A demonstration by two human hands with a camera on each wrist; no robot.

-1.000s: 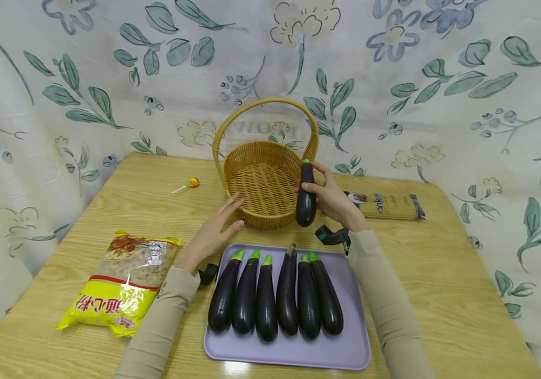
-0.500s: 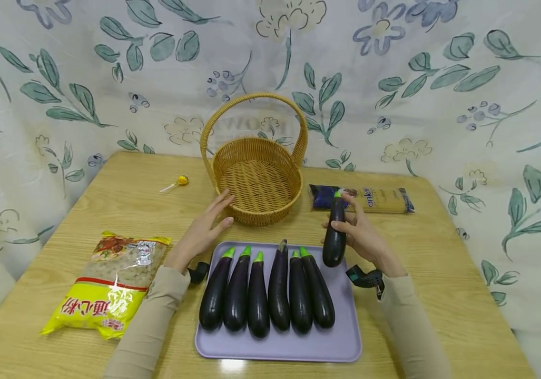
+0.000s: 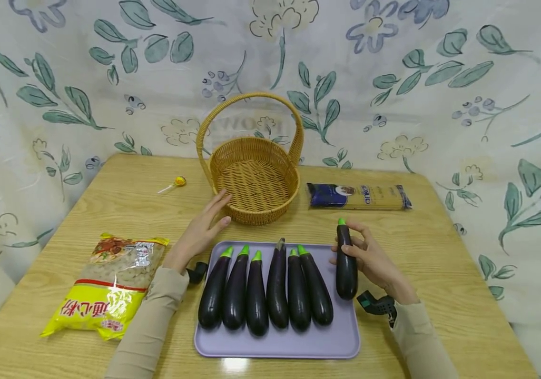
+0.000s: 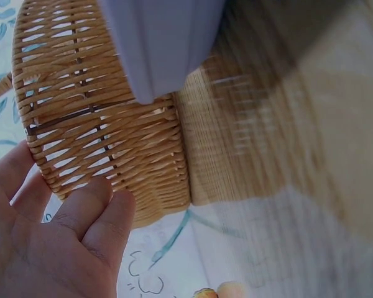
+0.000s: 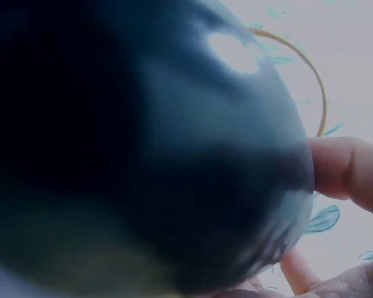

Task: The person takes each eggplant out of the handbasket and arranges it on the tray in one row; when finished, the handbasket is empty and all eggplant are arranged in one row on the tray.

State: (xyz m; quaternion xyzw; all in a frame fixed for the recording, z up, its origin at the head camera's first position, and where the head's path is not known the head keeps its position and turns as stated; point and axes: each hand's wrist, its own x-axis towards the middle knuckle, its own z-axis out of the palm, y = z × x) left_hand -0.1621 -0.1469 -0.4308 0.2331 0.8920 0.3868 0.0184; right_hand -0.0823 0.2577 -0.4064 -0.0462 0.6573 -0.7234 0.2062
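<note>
My right hand (image 3: pixel 373 259) grips a dark purple eggplant (image 3: pixel 346 268) with a green stem end, over the right edge of the lilac tray (image 3: pixel 279 349). Seen from the right wrist, the eggplant (image 5: pixel 174 143) fills most of the view, with fingers (image 5: pixel 345 171) around its far side. On the tray several more eggplants (image 3: pixel 257 300) lie side by side, stems away from me. My left hand (image 3: pixel 199 231) rests its extended fingers against the near left side of the round wicker basket (image 3: pixel 257 215). The left wrist view shows those fingertips at the basket's woven wall (image 4: pixel 112 143).
A bag of pasta with a yellow label (image 3: pixel 104 289) lies left of the tray. A lollipop (image 3: pixel 180 181) sits left of the basket. To the basket's right lies a pack of spaghetti (image 3: pixel 360 196). A floral curtain (image 3: pixel 346 105) hangs behind the table (image 3: pixel 441 284).
My right hand has carried the eggplant from the basket's right rim toward me and rightward, over the tray's right edge. The left hand stays at the basket. The head view has shifted slightly.
</note>
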